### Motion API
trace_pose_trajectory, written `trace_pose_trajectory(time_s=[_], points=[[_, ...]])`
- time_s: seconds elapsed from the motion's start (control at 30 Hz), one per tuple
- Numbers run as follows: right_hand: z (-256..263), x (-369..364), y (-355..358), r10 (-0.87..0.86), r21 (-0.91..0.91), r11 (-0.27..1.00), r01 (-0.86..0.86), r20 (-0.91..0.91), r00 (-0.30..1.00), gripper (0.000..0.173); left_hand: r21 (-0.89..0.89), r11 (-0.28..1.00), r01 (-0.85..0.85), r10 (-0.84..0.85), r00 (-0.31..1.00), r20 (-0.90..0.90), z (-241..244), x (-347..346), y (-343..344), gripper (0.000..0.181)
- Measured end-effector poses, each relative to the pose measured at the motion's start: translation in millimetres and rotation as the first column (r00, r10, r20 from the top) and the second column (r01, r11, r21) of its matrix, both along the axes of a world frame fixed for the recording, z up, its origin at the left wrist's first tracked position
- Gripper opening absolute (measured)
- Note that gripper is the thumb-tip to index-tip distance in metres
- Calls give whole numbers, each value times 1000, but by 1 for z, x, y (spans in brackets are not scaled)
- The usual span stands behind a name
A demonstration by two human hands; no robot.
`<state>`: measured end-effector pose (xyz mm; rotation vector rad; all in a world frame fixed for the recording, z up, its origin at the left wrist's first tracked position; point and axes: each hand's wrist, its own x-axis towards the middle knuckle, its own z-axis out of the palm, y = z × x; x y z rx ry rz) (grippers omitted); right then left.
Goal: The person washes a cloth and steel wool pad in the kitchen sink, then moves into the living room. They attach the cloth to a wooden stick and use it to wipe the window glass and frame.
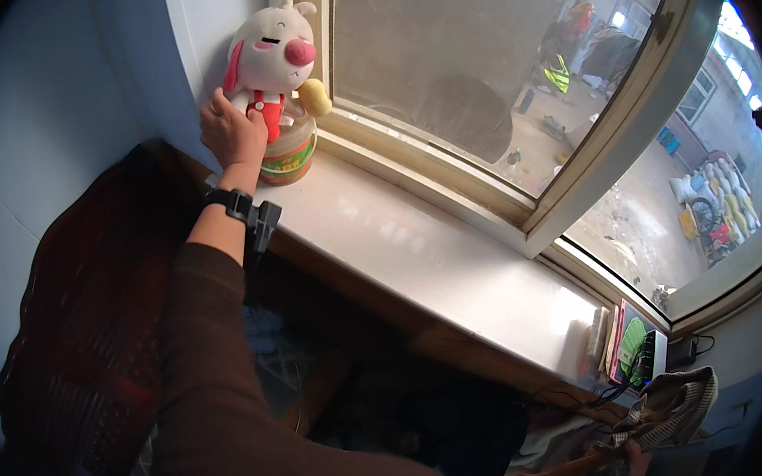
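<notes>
My left hand is closed around the side of a white plush toy with a pink nose and red overalls. The toy is upright at the far left end of the white windowsill, against the wall corner. Behind and below it stands a clear plastic bucket with a green and orange label, partly hidden by hand and toy. At the lower right, my right hand holds a bunched striped cloth near the sill's other end; its fingers are mostly hidden.
Sliding window frames border the sill. At its right end stand books, a green item and a black adapter with cables. A dark red, ribbed furniture piece is at left. Through the glass, filled sacks are visible.
</notes>
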<state>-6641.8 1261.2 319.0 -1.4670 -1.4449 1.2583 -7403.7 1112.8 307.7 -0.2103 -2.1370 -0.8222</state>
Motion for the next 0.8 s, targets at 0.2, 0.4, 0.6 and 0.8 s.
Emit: trace_pose_trajectory(time_s=[0.2,0.4,0.6,0.8], points=[[2,3,0,19,15,1000,-19,-1,1000,37,-121,985,124,-155,941,-299,24,18,-2,71],[13,-14,-8,222,222,950,-219,12,975,42,-243,849,469,-528,738,-420,39,63,16,54],[33,-55,-6,262,198,949,-245,-65,963,26,-204,113,972,-993,106,-44,6,216,71,41],[59,-95,-2,378,251,913,-320,-232,896,25,-17,-608,794,-766,-581,274,-23,384,73,65]])
